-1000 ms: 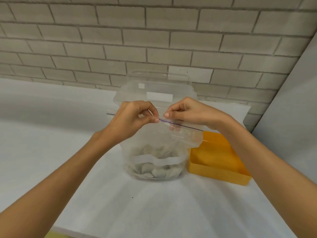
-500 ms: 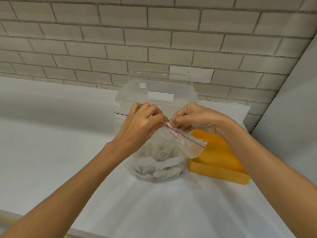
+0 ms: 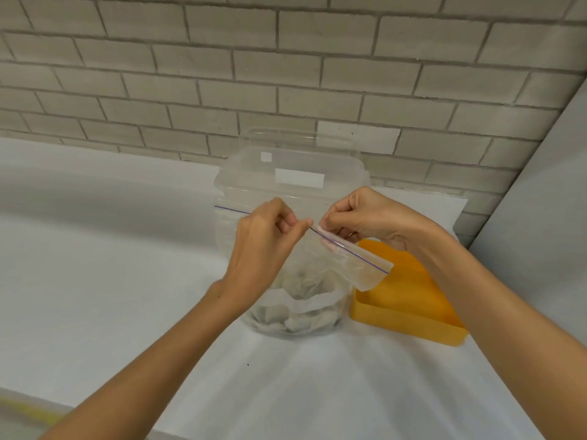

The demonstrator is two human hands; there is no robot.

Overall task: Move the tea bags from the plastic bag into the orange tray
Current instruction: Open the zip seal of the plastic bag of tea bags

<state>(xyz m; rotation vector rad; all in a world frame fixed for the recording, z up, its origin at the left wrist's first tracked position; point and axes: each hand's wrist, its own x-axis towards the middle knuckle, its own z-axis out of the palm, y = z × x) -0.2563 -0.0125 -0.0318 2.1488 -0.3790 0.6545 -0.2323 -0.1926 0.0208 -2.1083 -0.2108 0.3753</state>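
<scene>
While the plastic bag (image 3: 317, 274) stands upright on the white tabletop (image 3: 127, 281), both hands meet at its top edge. The left hand (image 3: 263, 246) pinches the zip strip (image 3: 355, 254) between thumb and forefinger, so its grip is narrow and closed on the bag's rim. The right hand (image 3: 365, 217), just beside it, pinches the same strip, its fingers curled over the plastic. From the right grip the strip, marked by a thin purple line, slants down to the right, and that corner of the bag hangs over the orange tray (image 3: 406, 322). Left of the left grip the line runs on to the bag's other corner. I cannot tell whether the seal is parted between the two grips. The tea bags (image 3: 295, 320) lie heaped in the bottom of the bag, well below both grips. The orange tray sits just right of the bag. A clear container (image 3: 286, 166) stands behind the bag, against the brick wall (image 3: 286, 74).
</scene>
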